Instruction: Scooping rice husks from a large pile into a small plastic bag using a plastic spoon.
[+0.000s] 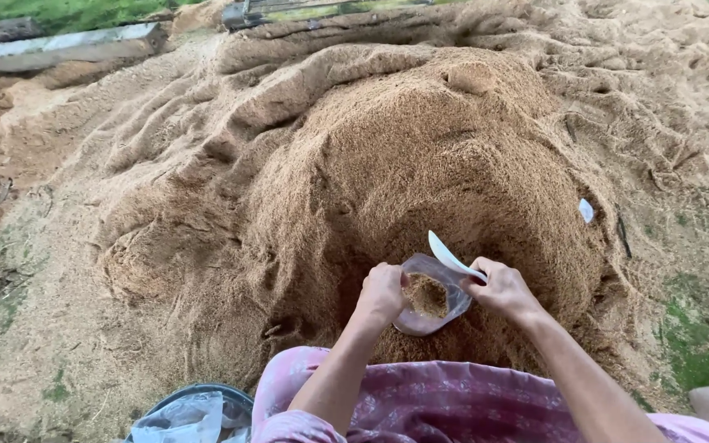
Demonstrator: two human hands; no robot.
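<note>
Sawdust-like heap (387, 164): brown, fills centre and upper frame. Bucket (198, 402): dark rim, bottom left, holding clear plastic bags (182, 420). Clear plastic bag (430, 295): lower centre against the heap's foot, mouth open, partly filled with brown grain. Left hand (381, 294): fingers closed on the bag's left edge. Right hand (504, 287): pinching the bag's right edge and gripping a white scoop (446, 254), blade pointing upper left.

My bag (430, 295) is clear, glossy plastic; the scoop (450, 256) smooth white plastic; the pile (420, 156) matt, coarse, fibrous (sawdust-like); my skirt (436, 402) soft printed cloth.
</note>
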